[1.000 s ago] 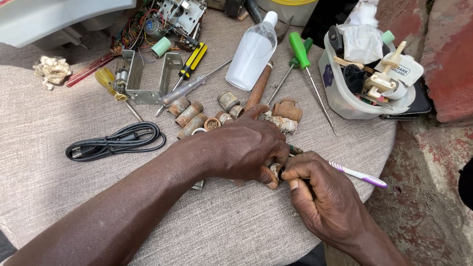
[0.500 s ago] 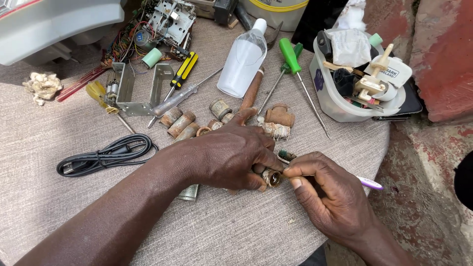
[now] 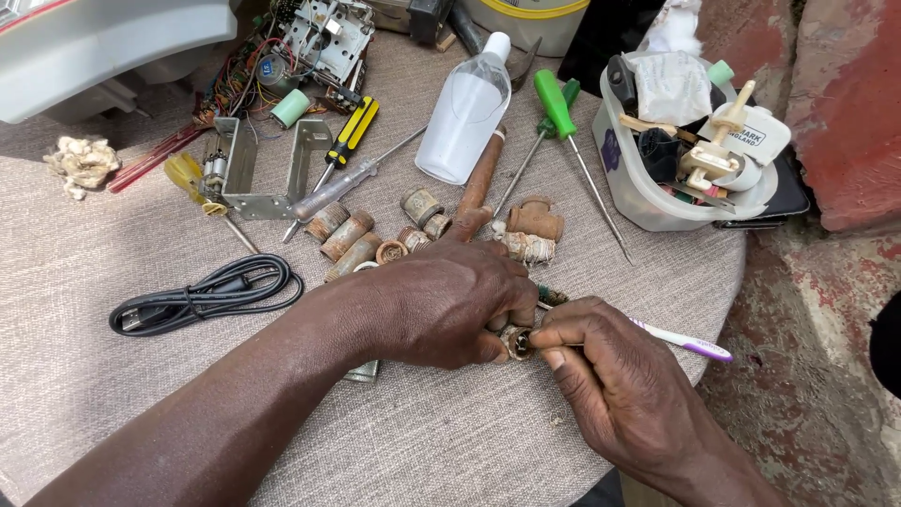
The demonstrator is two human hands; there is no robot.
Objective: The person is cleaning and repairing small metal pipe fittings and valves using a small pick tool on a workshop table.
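A small corroded metal cylinder [image 3: 515,342], light and rigid, sits pinched in my left hand [image 3: 441,305] above the bench [image 3: 113,394]; I'd grip its sides. My right hand [image 3: 619,385] clasps a toothbrush [image 3: 690,342] against it.

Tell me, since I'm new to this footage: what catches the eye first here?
At the front of the round cloth-covered table, the left hand pinches a small rusty cylindrical part while the right hand works on it, holding a white and purple toothbrush. Behind them lie more rusty cylinders, a green-handled screwdriver and a clear plastic bottle.
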